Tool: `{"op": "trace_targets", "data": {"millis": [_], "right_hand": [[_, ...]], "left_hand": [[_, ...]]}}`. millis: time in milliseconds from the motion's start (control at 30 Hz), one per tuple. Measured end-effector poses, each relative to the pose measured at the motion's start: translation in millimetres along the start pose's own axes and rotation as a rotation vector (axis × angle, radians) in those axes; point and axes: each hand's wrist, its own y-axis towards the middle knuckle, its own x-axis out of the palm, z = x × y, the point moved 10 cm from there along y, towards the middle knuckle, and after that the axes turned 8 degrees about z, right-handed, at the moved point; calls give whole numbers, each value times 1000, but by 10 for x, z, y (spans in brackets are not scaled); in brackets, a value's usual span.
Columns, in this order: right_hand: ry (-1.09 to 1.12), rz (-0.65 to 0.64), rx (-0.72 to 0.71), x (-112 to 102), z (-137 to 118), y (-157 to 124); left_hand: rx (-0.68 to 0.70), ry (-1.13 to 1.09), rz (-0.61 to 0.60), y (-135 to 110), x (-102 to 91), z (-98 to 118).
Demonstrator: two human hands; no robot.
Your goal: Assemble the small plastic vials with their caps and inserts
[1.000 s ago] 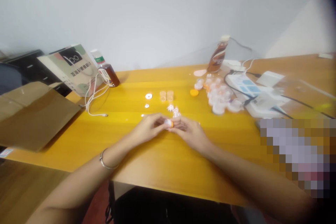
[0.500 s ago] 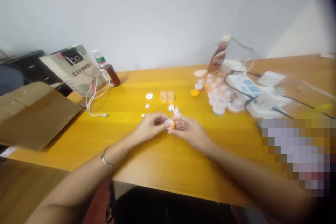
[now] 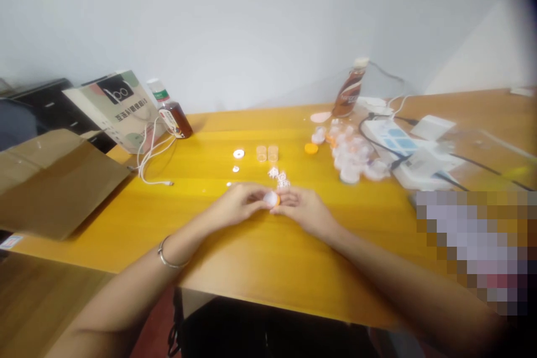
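Observation:
Between both hands, over the front part of the table, is a small round cap (image 3: 272, 199) with a white face and an orange rim. The fingertips of my left hand (image 3: 239, 204) pinch its left edge. My right hand (image 3: 306, 211) grips the orange rim from the other side, thumb below and fingers curled behind. Just beyond the fingers lie several small white cut-out pieces (image 3: 281, 177). Two clear little cups (image 3: 267, 153) stand side by side farther back. Left of them are a white ring-shaped disc (image 3: 239, 154) and a smaller white piece (image 3: 235, 169).
To the right lie a heap of translucent cups (image 3: 350, 154), an orange cap (image 3: 311, 149) and a power strip (image 3: 403, 145) with cables. A brown drink bottle (image 3: 349, 89) leans behind. Leftward are a cardboard box (image 3: 62, 184), white cable (image 3: 146, 165), dark bottle (image 3: 176, 120) and printed box (image 3: 121, 112).
My left thumb has drawn back from the cap's white face, so more of that face shows. Both hands stay in nearly the same place, and the things on the table have not moved.

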Motion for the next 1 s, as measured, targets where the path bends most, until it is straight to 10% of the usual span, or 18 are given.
{"op": "trace_targets", "data": {"millis": [1000], "right_hand": [[-24,62,16,-15,-5,-30]], "left_hand": [[124,226,41,-5,-10,173]]}}
